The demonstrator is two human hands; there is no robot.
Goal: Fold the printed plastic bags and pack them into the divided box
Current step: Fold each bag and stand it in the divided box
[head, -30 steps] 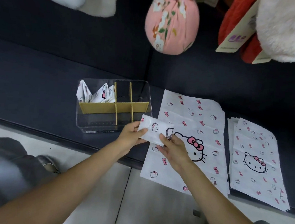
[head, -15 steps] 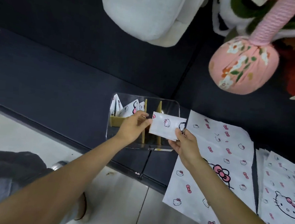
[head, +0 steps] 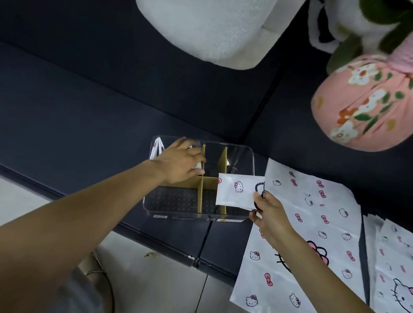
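Note:
A clear divided box with tan cardboard dividers stands on the dark sofa seat. My right hand pinches a folded white printed bag by its right edge, just over the box's front right part. My left hand reaches into the box's back left compartment, fingers lying on the folded bags there and partly hiding them. An unfolded printed bag lies flat to the right of the box.
A stack of flat printed bags lies at the far right. A white plush cushion and a pink floral plush sit against the sofa back. The seat's front edge runs below the box, with pale floor tiles beneath.
My left hand let go of the folded bag and moved into the box's back left compartment. My right hand alone now holds the bag, near the box's right side. The view shifted closer.

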